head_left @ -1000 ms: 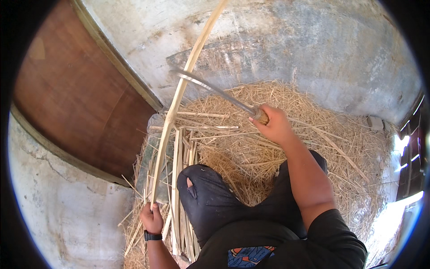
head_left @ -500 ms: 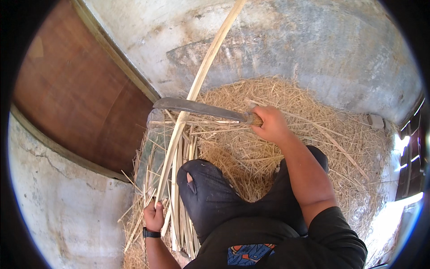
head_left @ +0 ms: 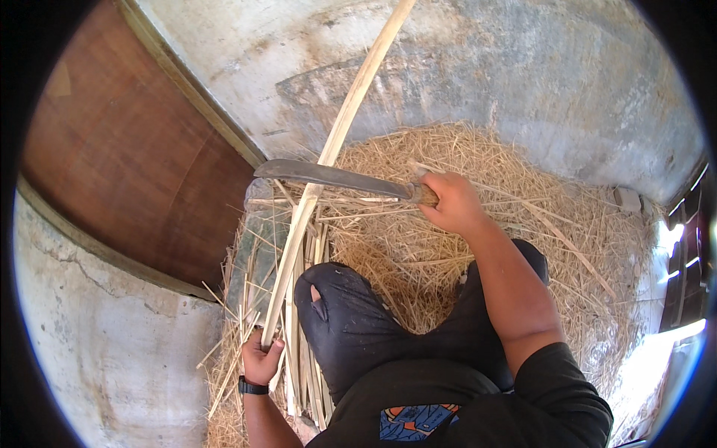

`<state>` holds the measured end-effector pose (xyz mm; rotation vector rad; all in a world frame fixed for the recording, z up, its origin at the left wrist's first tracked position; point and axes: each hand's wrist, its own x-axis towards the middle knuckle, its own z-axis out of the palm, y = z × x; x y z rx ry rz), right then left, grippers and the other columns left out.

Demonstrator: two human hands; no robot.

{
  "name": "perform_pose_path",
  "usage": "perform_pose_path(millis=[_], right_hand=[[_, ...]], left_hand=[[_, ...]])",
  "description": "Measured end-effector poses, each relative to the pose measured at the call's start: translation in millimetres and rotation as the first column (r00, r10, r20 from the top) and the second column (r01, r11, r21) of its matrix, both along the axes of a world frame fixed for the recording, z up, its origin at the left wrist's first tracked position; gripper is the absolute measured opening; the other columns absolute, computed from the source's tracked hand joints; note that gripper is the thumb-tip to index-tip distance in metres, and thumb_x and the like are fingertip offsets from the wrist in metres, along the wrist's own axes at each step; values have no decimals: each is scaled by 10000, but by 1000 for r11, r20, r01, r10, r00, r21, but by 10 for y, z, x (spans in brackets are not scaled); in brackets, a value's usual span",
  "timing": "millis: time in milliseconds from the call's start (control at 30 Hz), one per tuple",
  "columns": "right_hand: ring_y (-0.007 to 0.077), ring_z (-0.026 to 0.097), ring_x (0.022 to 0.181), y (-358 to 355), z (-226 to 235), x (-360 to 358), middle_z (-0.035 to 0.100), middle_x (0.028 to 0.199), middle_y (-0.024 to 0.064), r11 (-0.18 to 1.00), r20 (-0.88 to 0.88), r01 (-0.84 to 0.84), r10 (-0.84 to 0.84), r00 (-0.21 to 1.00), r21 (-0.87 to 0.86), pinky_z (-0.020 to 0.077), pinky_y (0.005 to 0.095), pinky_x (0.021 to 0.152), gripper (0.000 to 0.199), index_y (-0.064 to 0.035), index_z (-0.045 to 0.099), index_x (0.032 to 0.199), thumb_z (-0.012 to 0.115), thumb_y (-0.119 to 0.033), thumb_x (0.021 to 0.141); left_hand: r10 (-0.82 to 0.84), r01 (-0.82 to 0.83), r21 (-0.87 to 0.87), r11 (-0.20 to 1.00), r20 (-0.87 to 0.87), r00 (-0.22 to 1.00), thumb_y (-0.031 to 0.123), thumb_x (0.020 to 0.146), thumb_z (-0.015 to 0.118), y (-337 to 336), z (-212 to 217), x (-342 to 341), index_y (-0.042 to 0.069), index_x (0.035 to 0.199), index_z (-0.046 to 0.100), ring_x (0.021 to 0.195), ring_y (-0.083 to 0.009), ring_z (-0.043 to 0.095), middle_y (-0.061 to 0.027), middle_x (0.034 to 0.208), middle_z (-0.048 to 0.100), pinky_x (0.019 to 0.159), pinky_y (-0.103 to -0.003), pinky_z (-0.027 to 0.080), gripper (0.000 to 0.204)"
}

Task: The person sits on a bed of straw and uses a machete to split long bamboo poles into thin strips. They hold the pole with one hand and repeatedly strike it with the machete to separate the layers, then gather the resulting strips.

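My right hand (head_left: 452,204) is closed round the wooden handle of a machete (head_left: 336,177). Its long dark blade points left and lies across a pale bamboo strip (head_left: 351,104), over the middle of its length. The strip rises at a slant from lower left past the top edge of the view. At its lower end my left hand (head_left: 261,358) grips it, the thumb to the right of the strip and the other fingers partly hidden. More split strips (head_left: 299,373) lie in a bundle beneath, beside my left knee.
Loose shavings (head_left: 418,157) cover the floor in front of and around my knees. A stained concrete wall (head_left: 523,82) curves behind them, and a brown door panel (head_left: 149,149) in a wooden frame stands at the left. A small block (head_left: 627,199) sits by the wall at right.
The bamboo strip has shifted slightly to the right under the blade. My left hand has turned a little, its thumb moving rightward. The machete and right hand have barely moved.
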<state>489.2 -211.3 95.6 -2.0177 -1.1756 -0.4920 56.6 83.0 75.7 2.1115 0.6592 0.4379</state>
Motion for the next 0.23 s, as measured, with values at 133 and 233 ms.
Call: perform_pose_path(millis=[133,233], right_hand=[[354,625,761,-5,-27,17,644,792,107,1000,7,6,-6,1000,7,476,485,660,290,-102,610,962,775,-208,748],[353,628,778,-6,-32,32,646,807,118,1000,4,12,-12,1000,-8,479,487,677,299,-94,609,966,776,-212,747]], left_hand=[[8,-8,-64,998,10,1000,315,900,787,-85,80,72,-4,1068,622,670,-38,540,11,810,625,569,-224,437,397],[3,-3,-41,999,1,1000,301,905,780,-54,43,72,-8,1095,617,690,-59,566,-11,845,649,594,-221,464,398]])
